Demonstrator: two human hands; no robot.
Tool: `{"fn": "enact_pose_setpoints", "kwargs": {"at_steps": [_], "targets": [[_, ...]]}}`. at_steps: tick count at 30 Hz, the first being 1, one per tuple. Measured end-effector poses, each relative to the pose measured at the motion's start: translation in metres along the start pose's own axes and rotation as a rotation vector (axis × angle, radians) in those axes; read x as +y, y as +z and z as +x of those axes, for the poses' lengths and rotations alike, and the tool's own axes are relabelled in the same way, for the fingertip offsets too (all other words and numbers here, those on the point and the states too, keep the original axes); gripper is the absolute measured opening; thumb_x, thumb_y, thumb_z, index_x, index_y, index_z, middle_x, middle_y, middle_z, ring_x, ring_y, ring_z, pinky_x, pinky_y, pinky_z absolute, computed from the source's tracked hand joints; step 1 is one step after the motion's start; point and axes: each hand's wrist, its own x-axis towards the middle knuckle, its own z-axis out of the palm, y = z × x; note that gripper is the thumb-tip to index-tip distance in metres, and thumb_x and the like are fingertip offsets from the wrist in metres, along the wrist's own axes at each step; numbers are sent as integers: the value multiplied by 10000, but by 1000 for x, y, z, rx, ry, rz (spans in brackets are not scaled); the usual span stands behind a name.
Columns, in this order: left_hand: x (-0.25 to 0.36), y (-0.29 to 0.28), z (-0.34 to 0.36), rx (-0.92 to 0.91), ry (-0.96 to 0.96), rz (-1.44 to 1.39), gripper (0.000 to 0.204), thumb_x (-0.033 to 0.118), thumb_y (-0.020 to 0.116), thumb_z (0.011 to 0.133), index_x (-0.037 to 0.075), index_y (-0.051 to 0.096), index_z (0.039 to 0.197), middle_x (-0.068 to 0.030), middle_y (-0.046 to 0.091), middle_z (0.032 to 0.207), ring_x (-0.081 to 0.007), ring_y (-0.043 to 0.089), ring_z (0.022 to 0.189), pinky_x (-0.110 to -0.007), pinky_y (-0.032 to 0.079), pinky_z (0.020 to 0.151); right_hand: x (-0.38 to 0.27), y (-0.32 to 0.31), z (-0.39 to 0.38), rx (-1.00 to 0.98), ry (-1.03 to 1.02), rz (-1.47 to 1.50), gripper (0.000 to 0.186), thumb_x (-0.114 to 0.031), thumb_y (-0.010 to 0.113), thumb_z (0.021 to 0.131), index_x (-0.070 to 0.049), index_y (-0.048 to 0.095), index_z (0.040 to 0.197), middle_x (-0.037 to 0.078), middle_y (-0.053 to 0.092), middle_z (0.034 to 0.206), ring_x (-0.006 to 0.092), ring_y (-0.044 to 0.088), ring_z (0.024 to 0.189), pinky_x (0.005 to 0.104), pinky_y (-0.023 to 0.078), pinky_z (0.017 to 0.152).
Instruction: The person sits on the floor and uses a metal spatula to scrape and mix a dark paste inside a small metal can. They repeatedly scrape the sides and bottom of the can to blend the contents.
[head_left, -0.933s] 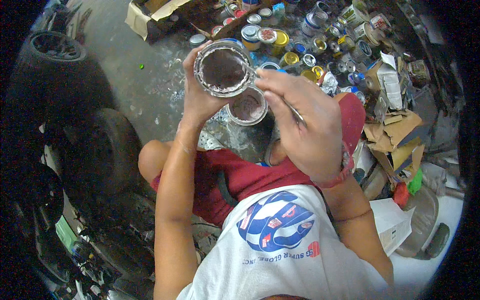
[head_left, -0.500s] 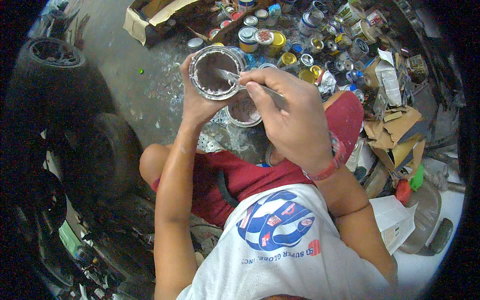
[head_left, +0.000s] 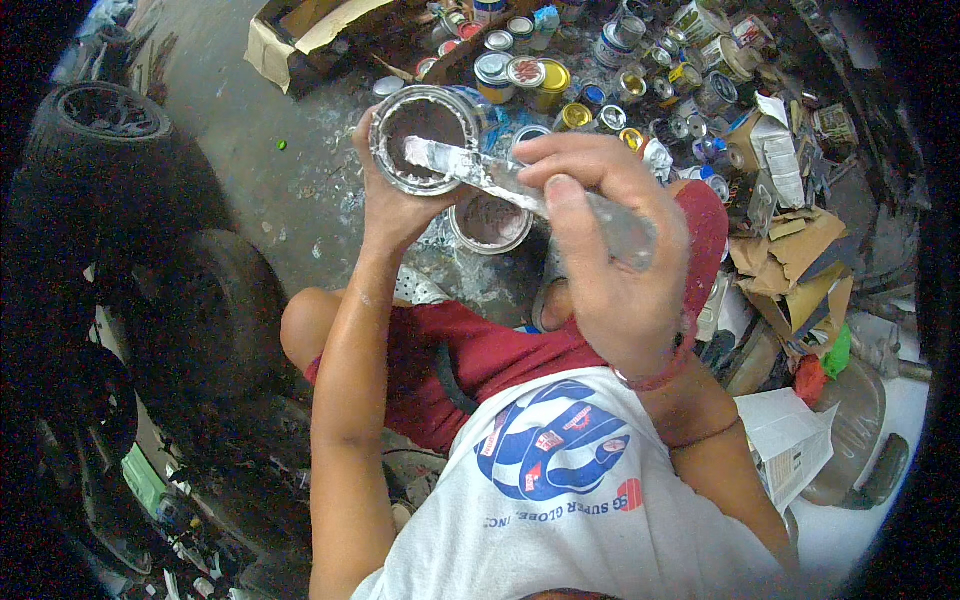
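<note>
My left hand (head_left: 398, 212) grips an open metal can (head_left: 376, 150) from its left side and below, with its mouth facing up toward me. Pasty smears coat the can's rim, and the inside looks greyish brown. In my right hand (head_left: 625, 260) is a putty knife (head_left: 470, 168), held between thumb and fingers. Pale paste covers its blade, whose tip lies over the can's mouth. Just below the held can, a second open can (head_left: 490, 248) stands on the floor with pinkish-grey paste inside.
Many paint cans, among them a yellow one (head_left: 553, 85), crowd the floor at the far right. Torn cardboard (head_left: 795, 262) lies at the right, and a cardboard box (head_left: 270, 55) at the far side. A car wheel (head_left: 110, 115) lies at the left.
My right hand has moved right and toward me, drawing the putty knife up from inside the can. More of its paste-covered blade shows. The held can has shifted slightly left.
</note>
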Motion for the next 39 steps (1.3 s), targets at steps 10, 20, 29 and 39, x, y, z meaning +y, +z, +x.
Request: {"fn": "enact_pose_setpoints", "kwargs": {"at_steps": [10, 20, 29, 39], "targets": [[-5, -1, -1, 14, 28, -47, 1385, 281, 1132, 570, 123, 253, 1629, -147, 557, 1526, -295, 588, 1416, -460, 475, 1232, 31, 37, -3, -40, -70, -139, 122, -44, 666, 1035, 16, 706, 1133, 200, 743, 1121, 395, 760, 1018, 468, 613, 885], [3, -3, 2, 19, 64, 24, 1382, 246, 1124, 589, 123, 228, 1633, -150, 567, 1520, -297, 619, 1384, -462, 510, 1207, 8, 0, -3, -19, 85, 56, 157, -66, 616, 1123, 40, 731, 1128, 145, 786, 1173, 200, 742, 1081, 361, 581, 972], [4, -5, 1, -21, 72, 73, 1336, 294, 1126, 583, 113, 301, 1619, -151, 591, 1520, -302, 617, 1412, -454, 506, 1206, 37, 35, -7, 29, 9, -64, 161, -131, 767, 1027, -6, 712, 1111, 187, 768, 1101, 354, 772, 1012, 437, 606, 902], [2, -5, 1, 11, -17, 98, 1313, 327, 1115, 613, 93, 285, 1604, -174, 641, 1479, -315, 655, 1369, -449, 521, 1177, 45, 28, -7, 118, -95, -60, 406, -260, 1006, 808, -17, 713, 948, 155, 777, 1016, 313, 773, 919, 409, 606, 811]]}}
